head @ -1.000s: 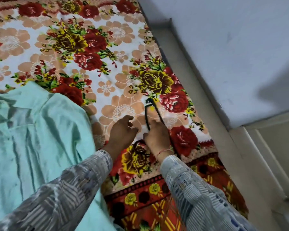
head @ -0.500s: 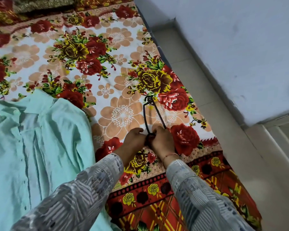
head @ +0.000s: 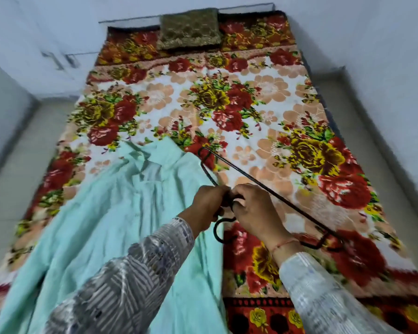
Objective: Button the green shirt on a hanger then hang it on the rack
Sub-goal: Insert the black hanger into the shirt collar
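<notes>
Early stage, imo: hanger in hand, shirt not on it yet.

Both hands meet at the neck of a dark metal wire hanger [head: 263,186]. Left hand [head: 208,203] and right hand [head: 253,208] each have fingers curled and pinched round the twisted neck, knuckles nearly touching. The hook curves down just below the fingers, twd the wrists. The straight bar runs from beyond the left fingertips, near the shirt collar, out past the right wrist to the far corner. Can't tell if the hanger is lifted clear of the bed or resting on it.

Green shirt [head: 111,225] lies flat on the floral blanket [head: 263,97], left of & under the left forearm, collar away from the person, just beyond the left fingers. Front placket looks unbuttoned at top, but folds + blur make it unclear.

Left to do, by my read: slide hanger into the shoulders, button up, carry to rack. No rack in view. Brown cushion [head: 190,28] at far end of bed, well apart from the hands.
</notes>
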`<state>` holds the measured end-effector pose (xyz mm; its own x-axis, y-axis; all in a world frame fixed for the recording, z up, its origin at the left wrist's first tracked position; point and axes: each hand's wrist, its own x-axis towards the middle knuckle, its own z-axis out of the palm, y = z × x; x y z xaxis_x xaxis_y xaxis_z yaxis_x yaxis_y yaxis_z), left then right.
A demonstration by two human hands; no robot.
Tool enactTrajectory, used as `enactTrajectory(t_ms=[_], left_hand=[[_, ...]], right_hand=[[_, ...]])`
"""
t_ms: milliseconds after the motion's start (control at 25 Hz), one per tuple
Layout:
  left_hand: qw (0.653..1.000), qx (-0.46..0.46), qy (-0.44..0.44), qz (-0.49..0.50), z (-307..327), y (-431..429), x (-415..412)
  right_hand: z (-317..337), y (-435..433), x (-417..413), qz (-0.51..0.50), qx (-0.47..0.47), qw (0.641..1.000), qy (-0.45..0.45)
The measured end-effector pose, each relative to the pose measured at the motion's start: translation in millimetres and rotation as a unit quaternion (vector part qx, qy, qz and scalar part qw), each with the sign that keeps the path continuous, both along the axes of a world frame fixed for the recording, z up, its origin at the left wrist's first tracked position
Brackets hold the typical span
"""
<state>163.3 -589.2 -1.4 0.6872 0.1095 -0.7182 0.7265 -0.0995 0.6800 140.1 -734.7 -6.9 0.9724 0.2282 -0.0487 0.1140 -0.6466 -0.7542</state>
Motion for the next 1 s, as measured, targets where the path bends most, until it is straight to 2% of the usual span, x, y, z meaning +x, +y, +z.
enactTrajectory(t_ms=[120,240,480,560,640,680,720,800,840,1000], left_hand=[[0.995,0.076,-0.029,0.065,7.7,87.1,22.2],[0.991,0.085,-0.022,0.099,1.9,150.8,40.0],[0.995,0.062,-0.031,0.077,-10.2,263.9,75.1],[0.998,0.019,-0.03,0.052,-8.6,280.7,88.0],[0.997,-0.04,-0.03,0.056,-16.2,297.8,105.9],[0.996,-0.028,-0.048,0.069,-23.1,304.7,113.5],[0.993,0.034,-0.086,0.079,-34.4,312.7,122.3],[0.961,0.222,-0.155,0.049,-54.5,328.2,134.9],[0.951,0.26,-0.163,0.031,-65.4,335.3,139.7],[0.978,0.189,-0.09,-0.011,-81.5,350.0,159.0]], right_hand=[[13.9,78.8,14.8,0.101,-0.053,0.993,-0.005],[13.9,127.9,23.3,0.13,-0.131,0.983,0.011],[3.0,224.0,48.9,0.153,-0.118,0.979,0.067],[-7.6,239.6,54.8,0.1,-0.125,0.987,-0.008],[-12.1,250.0,67.6,0.001,-0.101,0.99,-0.094],[-8.6,251.5,75.9,-0.052,-0.096,0.988,-0.109],[-4.6,249.3,85.9,-0.102,-0.102,0.983,-0.112],[4.2,233.2,105.3,-0.161,-0.148,0.971,-0.092],[6.8,223.3,114.4,-0.169,-0.18,0.967,-0.069],[11.5,202.0,152.2,-0.115,-0.251,0.961,0.015]])
